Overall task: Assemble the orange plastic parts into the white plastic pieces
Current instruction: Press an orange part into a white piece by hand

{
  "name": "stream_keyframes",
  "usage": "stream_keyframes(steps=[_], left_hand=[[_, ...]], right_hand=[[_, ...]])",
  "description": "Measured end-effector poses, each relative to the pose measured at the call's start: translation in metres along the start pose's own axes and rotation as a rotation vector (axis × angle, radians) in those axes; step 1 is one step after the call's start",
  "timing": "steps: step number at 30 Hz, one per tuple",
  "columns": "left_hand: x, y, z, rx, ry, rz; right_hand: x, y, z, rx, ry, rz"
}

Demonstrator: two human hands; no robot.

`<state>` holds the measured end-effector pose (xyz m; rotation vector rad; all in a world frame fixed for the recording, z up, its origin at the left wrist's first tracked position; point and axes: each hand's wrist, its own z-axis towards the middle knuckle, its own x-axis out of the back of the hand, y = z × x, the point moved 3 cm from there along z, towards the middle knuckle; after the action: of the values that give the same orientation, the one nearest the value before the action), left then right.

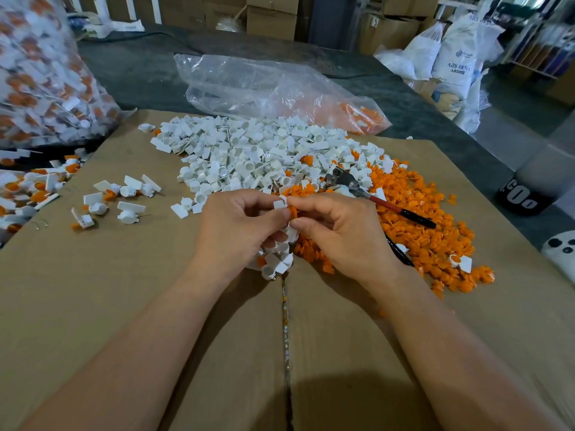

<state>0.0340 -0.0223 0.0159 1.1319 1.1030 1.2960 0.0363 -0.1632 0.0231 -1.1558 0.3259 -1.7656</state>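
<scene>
My left hand (239, 225) pinches a white plastic piece (279, 203) between thumb and forefinger, and several more white pieces (277, 262) are bunched in its curled lower fingers. My right hand (339, 231) pinches an orange part (292, 209) and holds it against that white piece. Both hands meet over the middle of the cardboard sheet (124, 290). Behind them lies a heap of white pieces (249, 154), and to the right a heap of orange parts (429, 225).
Pliers with red and black handles (382, 203) lie on the orange heap. Several assembled pieces (124, 197) lie at the left. A full clear bag (40, 73) stands far left, a nearly flat one (264, 85) behind the heaps. A white controller (560, 250) is at the right edge.
</scene>
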Motion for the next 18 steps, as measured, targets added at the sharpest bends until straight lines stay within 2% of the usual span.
stream_keyframes(steps=[8,18], left_hand=[[0.0026,0.0005,0.0016,0.005,0.014,-0.004],[0.0007,-0.0005,0.0013,0.047,-0.045,-0.111]], right_hand=[[-0.0033,-0.0029,-0.0007,0.073,0.035,0.050],[0.0009,0.0009,-0.0002,0.041,0.086,0.011]])
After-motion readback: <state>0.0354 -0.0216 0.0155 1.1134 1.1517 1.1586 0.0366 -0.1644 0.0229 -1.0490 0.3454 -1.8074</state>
